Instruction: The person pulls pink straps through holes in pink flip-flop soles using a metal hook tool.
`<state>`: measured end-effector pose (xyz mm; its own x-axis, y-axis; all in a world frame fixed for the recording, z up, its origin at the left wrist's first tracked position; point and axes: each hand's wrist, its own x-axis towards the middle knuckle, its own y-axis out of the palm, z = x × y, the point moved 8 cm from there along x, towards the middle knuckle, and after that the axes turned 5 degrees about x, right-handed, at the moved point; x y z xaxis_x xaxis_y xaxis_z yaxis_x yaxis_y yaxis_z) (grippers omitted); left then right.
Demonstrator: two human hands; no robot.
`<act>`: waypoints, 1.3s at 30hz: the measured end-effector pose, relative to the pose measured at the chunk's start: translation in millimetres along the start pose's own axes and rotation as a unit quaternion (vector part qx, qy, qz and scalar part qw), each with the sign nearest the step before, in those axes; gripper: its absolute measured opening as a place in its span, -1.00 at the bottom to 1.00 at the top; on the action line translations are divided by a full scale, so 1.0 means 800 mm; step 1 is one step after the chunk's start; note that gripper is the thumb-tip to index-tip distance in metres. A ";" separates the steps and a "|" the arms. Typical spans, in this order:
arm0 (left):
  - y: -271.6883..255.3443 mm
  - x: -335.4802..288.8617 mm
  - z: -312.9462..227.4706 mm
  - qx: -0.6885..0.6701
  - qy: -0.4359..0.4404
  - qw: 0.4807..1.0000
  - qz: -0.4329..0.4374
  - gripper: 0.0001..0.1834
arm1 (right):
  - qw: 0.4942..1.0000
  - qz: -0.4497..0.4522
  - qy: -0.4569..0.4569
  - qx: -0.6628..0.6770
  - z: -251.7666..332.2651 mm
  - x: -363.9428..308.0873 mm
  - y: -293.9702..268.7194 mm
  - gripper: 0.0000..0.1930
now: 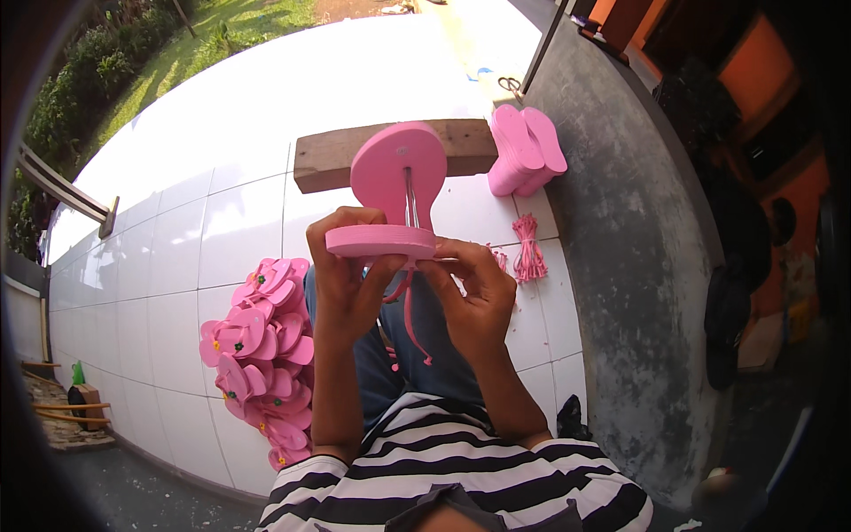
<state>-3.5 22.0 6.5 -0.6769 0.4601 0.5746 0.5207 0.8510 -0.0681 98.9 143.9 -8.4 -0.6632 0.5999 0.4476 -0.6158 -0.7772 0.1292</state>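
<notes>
A pink foam flip-flop sole [399, 164] is bent sharply, one rounded end standing up and the other folded toward me. Thin metal prongs [410, 199] span the gap between its two parts. My left hand [348, 275] is closed on the near end, fingers over the top and thumb beneath. My right hand [470, 288] pinches at the underside by the right edge, where a pink strap [413, 324] meets the sole; the fingertips are partly hidden. The strap's loose ends hang down over my jeans.
Behind the sole lies a wooden beam [324, 160]. Stacked pink soles [527, 151] and a bundle of pink straps [529, 250] are at the right, near a grey ledge [612, 222]. Finished-looking flip-flops with flowers [266, 346] pile up at left. Scissors [510, 85] lie far right.
</notes>
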 end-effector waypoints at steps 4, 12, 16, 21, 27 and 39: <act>0.007 0.009 -0.012 0.021 -0.079 0.995 -0.051 -0.45 | 0.999 -0.031 -0.018 -0.017 0.007 0.008 0.001 -0.83; 0.001 0.056 -0.005 0.316 -0.017 0.930 -0.186 -0.39 | 0.996 -0.049 0.032 -0.064 -0.047 0.064 0.017 -0.89; -0.001 0.034 -0.037 0.216 0.069 0.954 -0.198 -0.53 | 0.991 -0.054 0.023 -0.117 -0.064 0.045 0.013 -0.71; 0.036 -0.011 -0.207 0.049 0.223 0.972 -0.064 -0.83 | 0.980 0.058 0.178 -0.073 -0.135 -0.044 0.018 -0.27; 0.046 -0.033 -0.256 -0.041 0.242 0.968 -0.053 -0.82 | 0.882 0.241 0.384 0.132 -0.157 -0.139 0.060 -0.68; 0.103 -0.021 -0.109 0.333 0.164 0.894 0.251 -0.64 | 0.951 0.208 0.039 -0.226 -0.040 -0.087 -0.051 -0.73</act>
<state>96.0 62.8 62.2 -0.1998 0.8199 0.5365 0.2172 0.5710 -0.7917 156.3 140.2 -73.2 -0.9075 0.2847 0.3088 -0.4024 -0.7999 -0.4452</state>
